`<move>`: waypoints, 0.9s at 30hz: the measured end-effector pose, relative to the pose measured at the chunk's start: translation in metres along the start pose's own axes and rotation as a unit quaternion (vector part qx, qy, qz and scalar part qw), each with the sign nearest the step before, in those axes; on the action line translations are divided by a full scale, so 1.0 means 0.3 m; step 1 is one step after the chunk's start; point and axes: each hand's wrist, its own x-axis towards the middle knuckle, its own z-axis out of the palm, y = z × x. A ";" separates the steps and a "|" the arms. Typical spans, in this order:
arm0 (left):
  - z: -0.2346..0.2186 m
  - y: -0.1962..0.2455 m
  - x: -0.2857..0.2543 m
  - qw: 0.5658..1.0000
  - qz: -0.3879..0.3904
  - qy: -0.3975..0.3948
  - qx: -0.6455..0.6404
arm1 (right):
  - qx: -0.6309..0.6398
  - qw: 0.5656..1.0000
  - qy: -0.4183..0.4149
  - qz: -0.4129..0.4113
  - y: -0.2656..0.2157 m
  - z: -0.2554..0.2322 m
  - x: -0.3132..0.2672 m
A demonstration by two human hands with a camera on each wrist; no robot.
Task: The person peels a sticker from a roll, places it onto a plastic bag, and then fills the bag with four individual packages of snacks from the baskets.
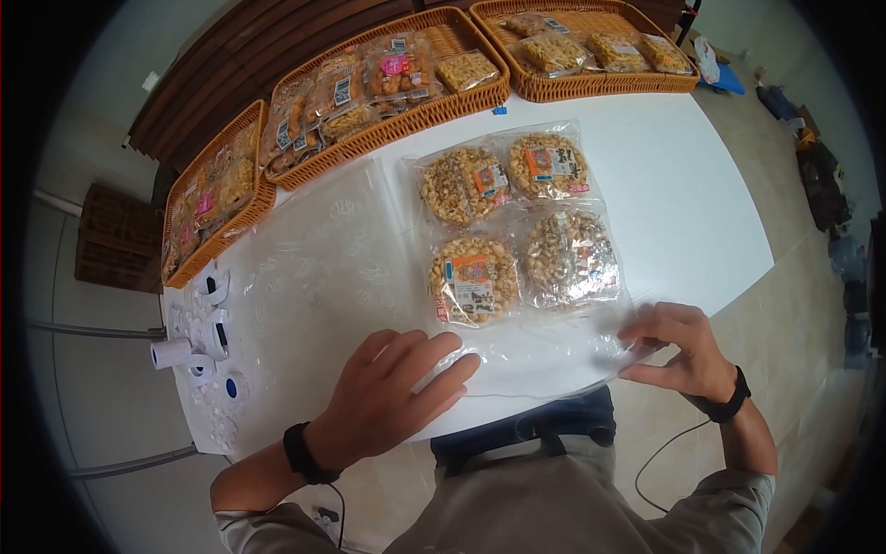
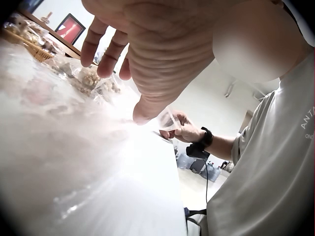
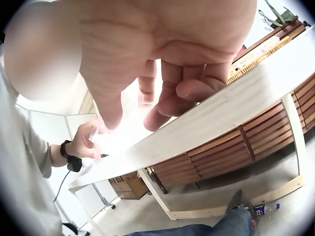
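A large clear plastic bag (image 1: 544,355) lies on the white table, with several round, labelled packs of puffed-grain cakes (image 1: 475,282) at its far part. My left hand (image 1: 392,392) hovers at the bag's near left edge, fingers spread and thumb apart from them in the left wrist view. At the near right corner, my right hand (image 1: 681,351) pinches the bag's edge between thumb and curled fingers. A flap of film (image 2: 170,119) stands up beside that hand in the left wrist view. Both wrists wear black bands.
Wicker baskets (image 1: 397,118) of packaged snacks line the table's far side. More clear plastic film (image 1: 314,249) covers the left part. Label rolls (image 1: 171,353) and scattered labels lie along the left edge. The table's near edge (image 3: 197,125) runs just before my body.
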 end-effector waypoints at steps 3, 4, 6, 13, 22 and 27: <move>0.022 -0.007 0.011 0.997 0.039 0.046 0.037 | 0.081 0.994 0.024 0.064 0.002 0.010 -0.009; 0.018 0.002 0.017 0.998 0.027 0.046 0.030 | 0.100 0.989 0.032 0.103 0.001 0.013 -0.014; 0.005 0.026 0.030 0.999 0.004 0.045 0.016 | 0.131 0.977 0.041 0.161 -0.004 0.015 -0.016; 0.026 -0.001 0.025 0.991 -0.063 0.057 -0.106 | 0.203 0.946 0.080 0.241 -0.013 0.037 -0.005; 0.032 0.054 0.051 0.996 0.049 0.076 0.023 | 0.178 0.943 0.104 0.260 -0.012 0.044 0.029; 0.062 0.043 0.087 0.983 0.114 0.023 0.142 | 0.228 0.935 0.119 0.243 0.006 0.049 0.029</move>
